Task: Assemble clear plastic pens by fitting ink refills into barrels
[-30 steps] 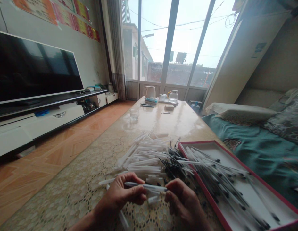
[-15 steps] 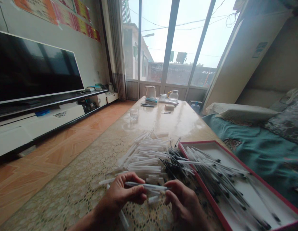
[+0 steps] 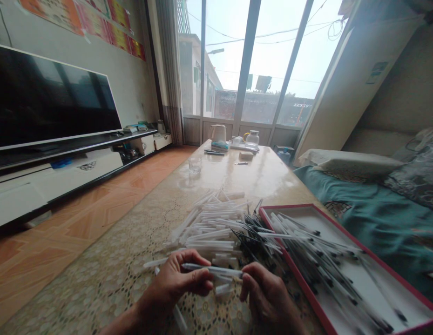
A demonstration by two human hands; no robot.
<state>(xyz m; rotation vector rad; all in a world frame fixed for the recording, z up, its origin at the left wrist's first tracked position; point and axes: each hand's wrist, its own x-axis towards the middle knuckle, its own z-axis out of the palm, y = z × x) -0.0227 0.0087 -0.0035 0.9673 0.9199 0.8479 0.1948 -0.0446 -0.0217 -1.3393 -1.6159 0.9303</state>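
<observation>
My left hand (image 3: 179, 279) grips a clear pen barrel (image 3: 211, 269) near its left end, holding it level just above the table. My right hand (image 3: 265, 295) pinches the barrel's right end with thumb and fingers. Behind my hands lies a heap of clear pen barrels (image 3: 209, 223) and, next to it, a bunch of thin black refills (image 3: 251, 237). To the right sits a red-rimmed tray (image 3: 380, 274) holding several assembled pens with black tips (image 3: 321, 260).
The long table (image 3: 272, 179) has a lace-patterned cover near me; a glass (image 3: 194, 166), kettle (image 3: 217, 134) and teapot (image 3: 252, 138) stand at its far end. A TV (image 3: 45, 100) is on the left, a teal-covered sofa (image 3: 384, 218) on the right.
My right hand's fingers have shifted slightly at the barrel's right end. My left hand and the barrel stay almost still.
</observation>
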